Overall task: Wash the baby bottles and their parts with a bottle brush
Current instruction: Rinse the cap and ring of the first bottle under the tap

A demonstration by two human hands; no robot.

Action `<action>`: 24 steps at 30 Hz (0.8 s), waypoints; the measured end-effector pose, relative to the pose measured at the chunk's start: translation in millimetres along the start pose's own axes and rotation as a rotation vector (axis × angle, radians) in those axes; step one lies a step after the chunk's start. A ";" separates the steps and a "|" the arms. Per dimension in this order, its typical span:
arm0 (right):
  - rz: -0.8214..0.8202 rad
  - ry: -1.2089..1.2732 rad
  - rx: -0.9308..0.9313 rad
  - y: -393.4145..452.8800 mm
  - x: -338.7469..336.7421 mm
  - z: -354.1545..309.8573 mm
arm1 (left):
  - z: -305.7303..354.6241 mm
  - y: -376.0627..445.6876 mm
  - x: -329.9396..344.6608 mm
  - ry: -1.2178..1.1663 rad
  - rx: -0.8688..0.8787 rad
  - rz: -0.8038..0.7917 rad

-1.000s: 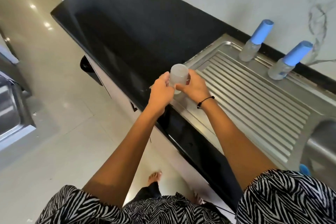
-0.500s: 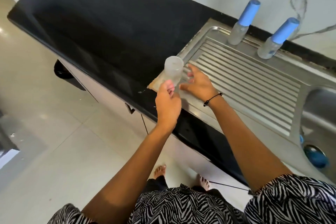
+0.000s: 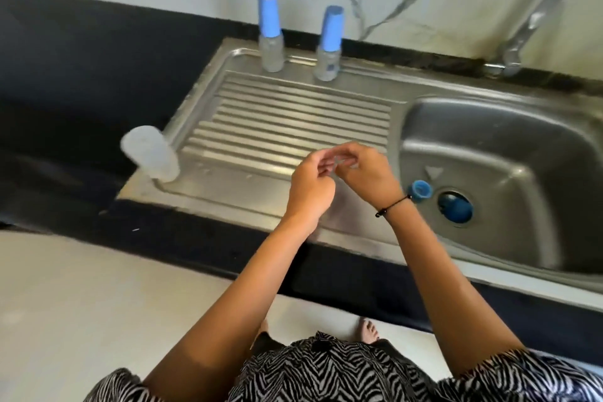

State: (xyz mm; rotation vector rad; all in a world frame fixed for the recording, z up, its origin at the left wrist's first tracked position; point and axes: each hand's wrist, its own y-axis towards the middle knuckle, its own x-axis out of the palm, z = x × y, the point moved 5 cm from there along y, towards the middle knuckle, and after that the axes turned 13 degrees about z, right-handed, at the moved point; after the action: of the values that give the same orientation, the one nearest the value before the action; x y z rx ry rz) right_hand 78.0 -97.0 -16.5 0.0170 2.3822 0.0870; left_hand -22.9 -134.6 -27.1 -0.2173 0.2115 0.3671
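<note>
A frosted cup (image 3: 150, 153) stands upright, mouth down, on the drainboard's (image 3: 287, 114) left corner, well apart from both hands, and two bottles (image 3: 270, 33) (image 3: 329, 44) with blue caps stand upright at the back rim, long axes pointing up. The left hand (image 3: 310, 186) and right hand (image 3: 365, 170) meet over the drainboard's near edge, fingers curled toward each other, perhaps pinching something small and clear, though blur hides it. In the basin (image 3: 509, 153), a blue ring (image 3: 421, 191) lies just left of the blue drain plug (image 3: 455, 207), under the tap (image 3: 541, 16).

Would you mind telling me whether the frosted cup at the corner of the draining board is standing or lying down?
Standing. The frosted cup rests on one end at the draining board's corner, untouched.
</note>
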 end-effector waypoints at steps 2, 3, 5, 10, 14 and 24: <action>0.031 0.004 0.018 1.2 -27.5 33.8 | 7.9 -10.6 43.8 0.037 0.020 -0.057; 0.046 -0.001 0.032 2.4 -42.1 52.7 | 12.3 -16.4 66.7 0.056 0.036 -0.087; 0.073 -0.027 0.068 5.2 -73.3 94.6 | 16.4 -26.0 116.1 0.095 0.042 -0.139; 0.044 -0.051 0.222 11.9 -126.8 180.7 | 7.5 -36.1 200.4 0.168 -0.029 -0.212; 0.018 -0.133 0.270 21.6 -130.5 224.7 | -4.6 -31.8 231.1 0.213 -0.095 -0.228; -0.295 -0.562 0.104 65.2 -35.9 285.3 | -41.7 8.3 263.9 0.324 -0.252 -0.244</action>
State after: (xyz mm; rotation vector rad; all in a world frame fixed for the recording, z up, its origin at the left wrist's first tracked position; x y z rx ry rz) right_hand 299.2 -16.7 -194.1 -0.2305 1.8030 -0.1631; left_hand 207.9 -50.0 -132.4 -0.5467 0.4536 0.1128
